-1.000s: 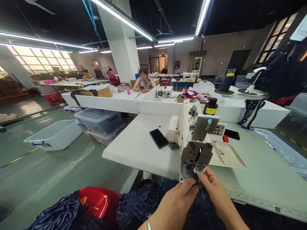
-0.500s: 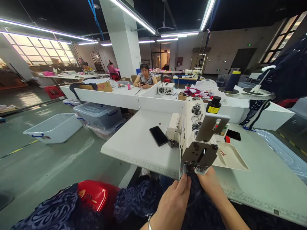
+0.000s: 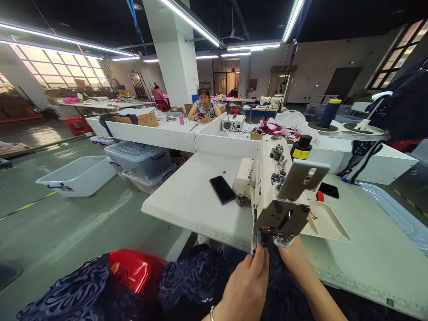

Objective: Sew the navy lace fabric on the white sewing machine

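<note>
A white sewing machine (image 3: 265, 178) stands on the table's front part, its metal head facing me. Just below the needle area, my left hand (image 3: 249, 278) pinches dark navy fabric (image 3: 279, 281) between thumb and fingers. On the other side, my right hand (image 3: 296, 258) rests at the same fabric, with its fingertips hidden behind the machine's head. The cloth hangs down from the machine toward my lap. More navy patterned fabric (image 3: 189, 276) lies to the left, partly over a red plastic stool (image 3: 133, 269).
A black phone (image 3: 222, 189) lies left of the machine, and a cream tray (image 3: 329, 221) sits to its right. Thread cones (image 3: 329, 115) stand behind. Across the partition (image 3: 227, 146) a person (image 3: 203, 107) sits holding a phone. Clear plastic bins (image 3: 78, 176) stand on the floor.
The whole view has shifted slightly, so things appear a little farther right. Both hands keep about the same place on the fabric at the machine.
</note>
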`<state>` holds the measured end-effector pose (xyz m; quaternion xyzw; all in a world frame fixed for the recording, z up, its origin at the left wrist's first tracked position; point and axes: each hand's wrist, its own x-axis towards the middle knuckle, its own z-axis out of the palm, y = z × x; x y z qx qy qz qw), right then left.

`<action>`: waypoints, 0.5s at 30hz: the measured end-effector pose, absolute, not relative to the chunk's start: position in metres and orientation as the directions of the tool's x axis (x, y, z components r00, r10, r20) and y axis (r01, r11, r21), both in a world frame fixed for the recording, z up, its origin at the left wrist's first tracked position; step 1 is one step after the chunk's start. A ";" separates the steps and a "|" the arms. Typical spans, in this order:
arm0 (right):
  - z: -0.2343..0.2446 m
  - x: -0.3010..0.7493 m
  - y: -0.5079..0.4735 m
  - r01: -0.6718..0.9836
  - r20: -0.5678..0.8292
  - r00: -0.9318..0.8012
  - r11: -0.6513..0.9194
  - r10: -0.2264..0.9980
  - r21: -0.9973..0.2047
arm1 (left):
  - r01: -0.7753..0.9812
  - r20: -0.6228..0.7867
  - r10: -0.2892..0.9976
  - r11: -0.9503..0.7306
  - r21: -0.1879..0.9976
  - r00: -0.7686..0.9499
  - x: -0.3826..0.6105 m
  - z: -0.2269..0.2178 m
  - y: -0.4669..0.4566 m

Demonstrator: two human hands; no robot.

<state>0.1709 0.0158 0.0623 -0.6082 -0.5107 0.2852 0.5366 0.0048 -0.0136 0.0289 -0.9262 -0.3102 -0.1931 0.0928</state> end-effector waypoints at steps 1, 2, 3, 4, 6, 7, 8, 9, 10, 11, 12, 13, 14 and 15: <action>0.062 0.171 0.016 0.326 0.215 0.286 0.116 0.934 -0.938 | 0.609 0.433 0.529 -0.791 -0.062 0.730 0.005 0.029 -0.014; 0.061 0.171 0.015 0.334 0.225 0.257 0.132 0.940 -0.933 | 0.609 0.452 0.518 -0.790 -0.074 0.726 0.005 0.029 -0.014; 0.058 0.171 0.014 0.339 0.229 0.236 0.142 0.944 -0.930 | 0.610 0.472 0.508 -0.788 -0.084 0.721 0.006 0.029 -0.013; 0.054 0.172 0.013 0.339 0.227 0.224 0.142 0.948 -0.930 | 0.612 0.494 0.498 -0.786 -0.091 0.713 0.006 0.028 -0.013; 0.039 0.175 0.008 0.332 0.215 0.259 0.122 0.942 -0.936 | 0.621 0.525 0.493 -0.779 -0.088 0.694 0.009 0.026 -0.012; 0.028 0.176 0.004 0.322 0.208 0.295 0.108 0.933 -0.940 | 0.625 0.532 0.497 -0.776 -0.080 0.685 0.010 0.025 -0.012; 0.017 0.178 -0.001 0.309 0.200 0.329 0.094 0.923 -0.946 | 0.629 0.531 0.506 -0.774 -0.068 0.680 0.011 0.023 -0.011; 0.005 0.180 -0.007 0.290 0.187 0.353 0.083 0.917 -0.954 | 0.631 0.522 0.516 -0.774 -0.054 0.679 0.012 0.022 -0.011; -0.005 0.181 -0.014 0.269 0.171 0.363 0.073 0.916 -0.960 | 0.629 0.503 0.528 -0.776 -0.040 0.684 0.012 0.021 -0.010; -0.014 0.181 -0.022 0.253 0.152 0.357 0.061 0.922 -0.966 | 0.618 0.478 0.536 -0.786 -0.018 0.696 0.012 0.022 -0.009; -0.020 0.181 -0.030 0.244 0.128 0.331 0.047 0.935 -0.969 | 0.600 0.448 0.547 -0.799 0.029 0.707 0.011 0.023 -0.009; -0.022 0.179 -0.038 0.244 0.100 0.287 0.028 0.953 -0.969 | 0.569 0.407 0.562 -0.814 0.118 0.720 0.008 0.026 -0.008; -0.020 0.177 -0.046 0.253 0.067 0.229 0.007 0.971 -0.967 | 0.517 0.362 0.568 -0.823 0.234 0.740 0.005 0.030 -0.008; -0.016 0.174 -0.053 0.266 0.034 0.169 -0.013 0.985 -0.964 | 0.455 0.318 0.561 -0.818 0.351 0.764 0.000 0.035 -0.008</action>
